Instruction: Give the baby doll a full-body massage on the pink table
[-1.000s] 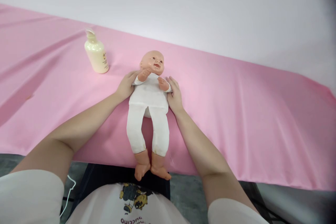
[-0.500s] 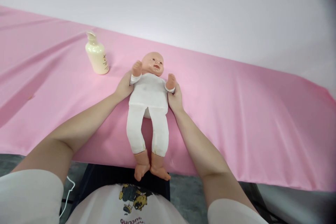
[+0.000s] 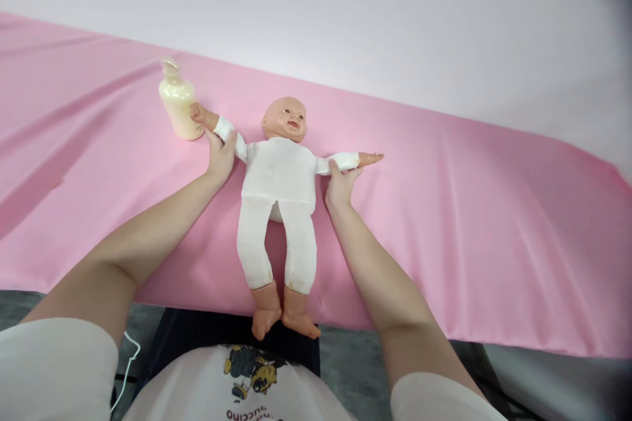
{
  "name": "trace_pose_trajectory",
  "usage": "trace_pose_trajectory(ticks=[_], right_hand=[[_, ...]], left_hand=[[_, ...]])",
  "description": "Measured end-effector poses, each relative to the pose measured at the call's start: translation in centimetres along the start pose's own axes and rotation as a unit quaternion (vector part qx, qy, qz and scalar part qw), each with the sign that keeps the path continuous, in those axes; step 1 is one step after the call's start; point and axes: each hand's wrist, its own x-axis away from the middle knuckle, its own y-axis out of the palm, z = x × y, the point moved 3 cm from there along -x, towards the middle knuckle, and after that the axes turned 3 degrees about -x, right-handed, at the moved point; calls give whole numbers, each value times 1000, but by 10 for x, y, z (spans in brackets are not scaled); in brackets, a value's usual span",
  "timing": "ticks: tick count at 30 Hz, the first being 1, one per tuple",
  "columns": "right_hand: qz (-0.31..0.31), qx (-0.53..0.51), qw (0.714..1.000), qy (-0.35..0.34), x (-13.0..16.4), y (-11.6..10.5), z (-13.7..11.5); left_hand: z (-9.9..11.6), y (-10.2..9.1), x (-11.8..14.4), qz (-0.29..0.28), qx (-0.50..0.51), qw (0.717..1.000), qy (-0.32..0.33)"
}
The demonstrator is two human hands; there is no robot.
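A baby doll (image 3: 279, 177) in a white suit lies face up on the pink cloth (image 3: 469, 210), its bare feet hanging over the near edge. Both doll arms are stretched out sideways. My left hand (image 3: 220, 154) grips the doll's arm on the left, whose small hand touches a cream lotion bottle (image 3: 176, 102). My right hand (image 3: 340, 183) holds the doll's other arm from below, near its sleeve cuff.
The pink cloth covers a long table that runs across the view, with a pale wall behind. A dark stool and a white cable (image 3: 129, 368) show below the table edge, by my white shirt.
The doll's arms went from folded on its chest, to raised, to spread wide. My hands slid outward along them. The doll's hand on the left now reaches the bottle.
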Motion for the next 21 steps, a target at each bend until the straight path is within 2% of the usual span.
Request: trace_pose_trajectory(ticks=[4,7,11,15,21], right_hand=[[19,4,1000,-18,4,1,-18],[-26,34,997,-57,7,5,-28],[-95,88,984,-121,12,10,-30],[-156,157,964,-144,16,14,-26],[-246,212,930,-171,17,18,-27]], left_hand=[[-5,-4,-2,7,-22,1000,-14],[-12,-2,-4,-35,-49,998,-16],[-6,2,-1,-106,-102,988,52],[10,6,6,-163,-134,970,124],[20,18,19,-262,-240,914,195]])
